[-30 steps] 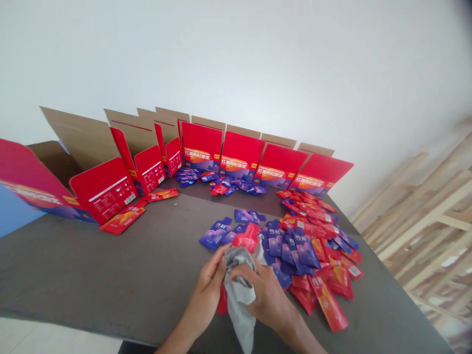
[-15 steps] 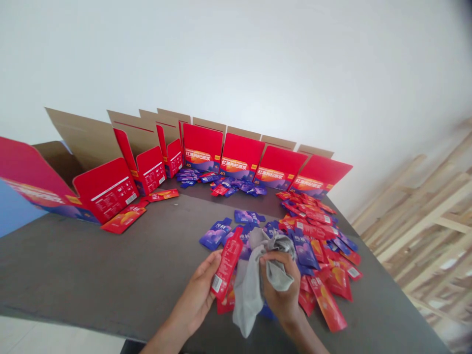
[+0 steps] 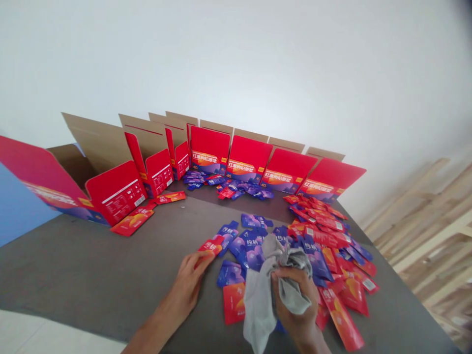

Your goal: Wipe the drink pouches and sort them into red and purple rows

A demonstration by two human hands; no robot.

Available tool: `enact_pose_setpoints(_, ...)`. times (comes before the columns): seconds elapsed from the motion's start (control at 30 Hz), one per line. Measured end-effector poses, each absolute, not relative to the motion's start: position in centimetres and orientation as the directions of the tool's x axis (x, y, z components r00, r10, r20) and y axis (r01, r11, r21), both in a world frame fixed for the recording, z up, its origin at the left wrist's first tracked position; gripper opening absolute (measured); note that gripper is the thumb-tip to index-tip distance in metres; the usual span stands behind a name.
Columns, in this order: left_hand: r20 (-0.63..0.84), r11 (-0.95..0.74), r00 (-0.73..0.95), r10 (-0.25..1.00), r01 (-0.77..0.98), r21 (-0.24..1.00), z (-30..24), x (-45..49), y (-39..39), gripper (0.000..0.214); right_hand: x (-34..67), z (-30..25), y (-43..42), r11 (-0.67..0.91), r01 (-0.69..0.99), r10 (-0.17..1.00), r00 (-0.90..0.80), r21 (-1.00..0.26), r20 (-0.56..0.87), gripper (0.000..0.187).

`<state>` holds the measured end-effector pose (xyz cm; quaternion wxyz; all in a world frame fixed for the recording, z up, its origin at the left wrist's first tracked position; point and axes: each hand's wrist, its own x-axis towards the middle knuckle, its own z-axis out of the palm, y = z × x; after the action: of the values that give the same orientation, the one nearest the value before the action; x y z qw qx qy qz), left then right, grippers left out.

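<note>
My right hand (image 3: 295, 300) is closed on a crumpled grey cloth (image 3: 263, 290) that hangs down toward the table's near edge. My left hand (image 3: 190, 275) pinches a red sachet (image 3: 210, 246) low over the dark table (image 3: 92, 275), to the left of the cloth. Around both hands lies a spread of red and purple sachets (image 3: 320, 246). One red sachet (image 3: 233, 309) lies flat just left of the cloth.
A row of open red cardboard boxes (image 3: 243, 160) stands along the table's far edge, with more at the left (image 3: 114, 191). Purple sachets (image 3: 228, 184) lie in front of them, and two red sachets (image 3: 134, 221) at the left. Wooden frames (image 3: 435, 231) stand at the right.
My left hand has lowered the red sachet from upright beside the cloth down and leftward toward the table. My right hand keeps the cloth bunched. The view has shifted slightly.
</note>
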<state>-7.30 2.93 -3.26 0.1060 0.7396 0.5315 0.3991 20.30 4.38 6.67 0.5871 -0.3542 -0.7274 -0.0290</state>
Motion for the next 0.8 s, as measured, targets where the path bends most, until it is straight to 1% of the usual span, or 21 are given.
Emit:
enact_pose_setpoints(0.07,0.406,-0.399,0.168,0.899,0.698,0.595,-2.1,-7.6,2.3,0.045,20.3,6.5,4.5,0.751,0.547,0.492,-0.088,-0.371,0.866,0.014)
enact_pose_setpoints(0.13,0.359,-0.320,0.124,0.925,0.763,0.562,-0.4,-9.6,2.6,0.043,20.3,6.2,4.6,0.754,0.538,0.503,-0.105,-0.376,0.858,0.014)
enact_pose_setpoints(0.17,0.374,-0.262,0.061,0.925,0.816,0.515,0.4,-11.2,3.1,0.045,20.3,6.1,4.7,0.757,0.532,0.507,-0.112,-0.380,0.854,0.014)
enact_pose_setpoints(0.23,0.400,-0.045,-0.113,0.910,0.930,0.364,1.7,-15.0,4.5,0.057,20.3,6.0,4.7,0.762,0.520,0.515,-0.124,-0.386,0.848,0.015)
enact_pose_setpoints(0.27,0.378,0.098,-0.198,0.905,0.959,0.267,2.1,-17.0,5.3,0.062,20.3,5.9,4.7,0.765,0.515,0.517,-0.131,-0.387,0.846,0.016)
enact_pose_setpoints(0.3,0.337,0.242,-0.293,0.895,0.952,0.186,2.4,-18.7,6.0,0.066,20.4,5.9,4.7,0.768,0.511,0.517,-0.138,-0.387,0.845,0.017)
enact_pose_setpoints(0.33,0.293,0.352,-0.374,0.880,0.928,0.126,2.6,-20.2,6.6,0.068,20.4,5.8,4.8,0.771,0.507,0.518,-0.148,-0.385,0.843,0.017)
enact_pose_setpoints(0.37,0.248,0.423,-0.428,0.869,0.903,0.079,2.7,-21.3,7.1,0.068,20.5,5.7,4.8,0.773,0.505,0.520,-0.159,-0.384,0.839,0.017)
enact_pose_setpoints(0.43,0.184,0.476,-0.474,0.861,0.879,0.036,2.7,-22.7,7.5,0.066,20.6,5.4,4.9,0.779,0.499,0.525,-0.188,-0.380,0.830,0.017)
enact_pose_setpoints(0.57,0.150,0.458,-0.460,0.875,0.888,0.046,2.6,-23.3,7.4,0.057,20.8,4.8,5.3,0.780,0.483,0.552,-0.229,-0.398,0.802,0.018)
enact_pose_setpoints(0.7,0.127,0.449,-0.457,0.880,0.889,0.089,2.7,-23.0,7.6,0.059,20.9,4.7,5.7,0.784,0.464,0.571,-0.280,-0.412,0.772,0.021)
enact_pose_setpoints(0.73,0.124,0.449,-0.465,0.877,0.883,0.133,2.9,-22.8,7.8,0.063,21.0,4.7,5.7,0.789,0.461,0.570,-0.300,-0.407,0.765,0.022)
enact_pose_setpoints(0.77,0.111,0.453,-0.483,0.868,0.864,0.219,3.2,-22.5,8.0,0.067,21.0,4.8,5.8,0.794,0.455,0.568,-0.320,-0.402,0.759,0.023)
enact_pose_setpoints(0.8,0.090,0.455,-0.508,0.857,0.826,0.333,3.6,-22.2,8.3,0.071,21.0,5.0,5.8,0.800,0.447,0.566,-0.339,-0.400,0.752,0.024)
